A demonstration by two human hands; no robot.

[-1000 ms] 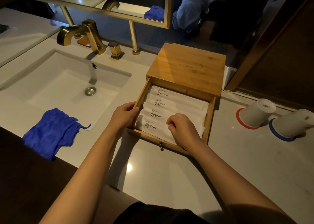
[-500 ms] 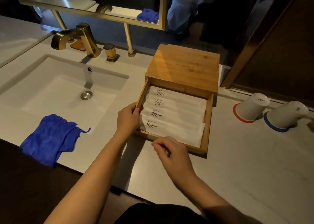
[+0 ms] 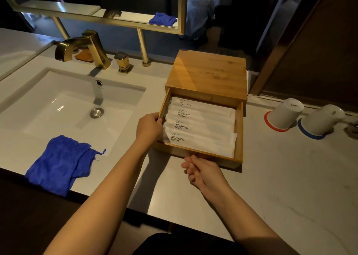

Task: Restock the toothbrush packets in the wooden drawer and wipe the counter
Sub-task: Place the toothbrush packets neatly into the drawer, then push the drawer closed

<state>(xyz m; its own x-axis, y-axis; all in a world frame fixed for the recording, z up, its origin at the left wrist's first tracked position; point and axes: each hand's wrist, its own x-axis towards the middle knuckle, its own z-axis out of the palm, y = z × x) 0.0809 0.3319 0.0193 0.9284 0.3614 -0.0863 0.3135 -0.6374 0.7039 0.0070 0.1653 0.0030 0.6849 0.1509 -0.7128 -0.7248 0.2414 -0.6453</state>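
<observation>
A wooden box [image 3: 209, 74] stands on the white counter [image 3: 280, 177], and its drawer [image 3: 239, 134] is pulled out toward me. Several white toothbrush packets [image 3: 201, 127] printed "BRUSHING TEETH" lie side by side in it. My left hand [image 3: 149, 129] grips the drawer's left wall. My right hand [image 3: 203, 173] is at the middle of the drawer's front, thumb and fingers pinched where the small knob sits; the knob itself is hidden. A crumpled blue cloth [image 3: 60, 163] lies at the counter's front edge, left of my arms.
A white sink [image 3: 64, 103] with a gold faucet [image 3: 83, 45] fills the left. Two upturned white cups [image 3: 284, 113] [image 3: 321, 119] stand on red and blue coasters at the right. A gold-framed mirror [image 3: 180, 9] hangs behind, and a dark door frame is at the right.
My right hand has left the packets and moved back to the drawer's front. My left hand has stayed on the left wall. The drawer has not visibly moved.
</observation>
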